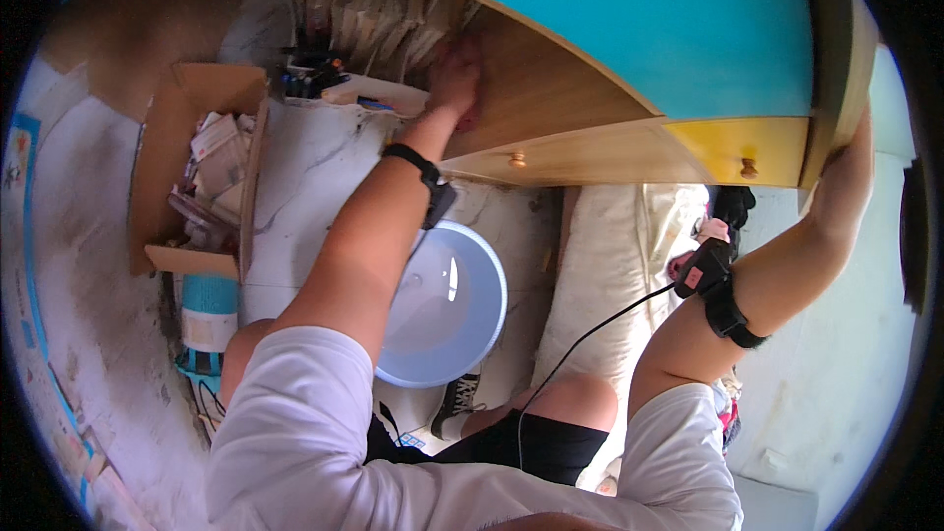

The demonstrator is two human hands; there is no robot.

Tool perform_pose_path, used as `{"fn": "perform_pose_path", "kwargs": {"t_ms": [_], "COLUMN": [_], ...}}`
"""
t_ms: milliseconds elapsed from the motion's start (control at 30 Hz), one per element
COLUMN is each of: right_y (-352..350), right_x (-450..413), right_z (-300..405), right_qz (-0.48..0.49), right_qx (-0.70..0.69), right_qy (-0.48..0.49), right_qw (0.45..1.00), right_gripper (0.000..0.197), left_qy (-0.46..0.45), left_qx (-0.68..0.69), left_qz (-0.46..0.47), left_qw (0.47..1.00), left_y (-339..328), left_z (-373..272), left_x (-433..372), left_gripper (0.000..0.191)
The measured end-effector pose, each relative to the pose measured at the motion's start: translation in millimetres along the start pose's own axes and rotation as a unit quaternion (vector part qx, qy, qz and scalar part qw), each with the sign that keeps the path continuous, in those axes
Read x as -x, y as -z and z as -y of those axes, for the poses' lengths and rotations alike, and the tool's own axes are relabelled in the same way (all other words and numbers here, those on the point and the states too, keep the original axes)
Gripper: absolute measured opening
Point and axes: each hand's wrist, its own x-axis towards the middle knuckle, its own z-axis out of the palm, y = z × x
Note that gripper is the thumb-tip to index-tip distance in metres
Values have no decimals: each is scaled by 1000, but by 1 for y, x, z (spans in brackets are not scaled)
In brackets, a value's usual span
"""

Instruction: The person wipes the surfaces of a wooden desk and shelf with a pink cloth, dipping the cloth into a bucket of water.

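Observation:
A wooden cabinet with a blue top panel (627, 22) fills the upper part of the head view. My left hand (455, 77) reaches beneath it, beside a blurred row of what look like books or papers (376, 15); whether its fingers hold anything cannot be told. Close by, a pale tray-like edge (391, 92) has small dark items (313, 77) at its left end. My right arm stretches up along the cabinet's right side panel (841, 125), and that hand is hidden behind the panel. Below my left forearm stands a light blue plastic basin (450, 310) with what looks like water in it.
An open cardboard box (254, 162) with papers and small packs stands at the left, above a blue and white container (210, 317). Two knobbed drawers, one yellow (730, 147), form the cabinet's lower edge. White padded bedding (597, 273) lies right of the basin. A black cable crosses my knee.

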Motion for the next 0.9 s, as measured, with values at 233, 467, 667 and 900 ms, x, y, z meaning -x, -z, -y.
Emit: {"fn": "perform_pose_path", "kwargs": {"t_ms": [233,467,667,900], "right_y": [15,17,4,7], "right_x": [-12,-3,-6,-13], "right_z": [0,-4,8,-5], "right_qz": [49,-55,-65,17], "right_qx": [116,7,-8,-21], "right_qy": [79,-87,-74,119], "right_qw": [989,995,995,992], "right_gripper": [48,48,47,40], "left_qy": [126,1,15,134], "left_qx": [147,108,125,145], "left_qz": [145,138,52,245], "left_qw": [970,985,991,949], "left_y": [31,72,61,76], "left_z": [62,-168,-62,-112], "left_x": [-46,-89,-72,-54], "left_gripper": [62,64,62,62]}}
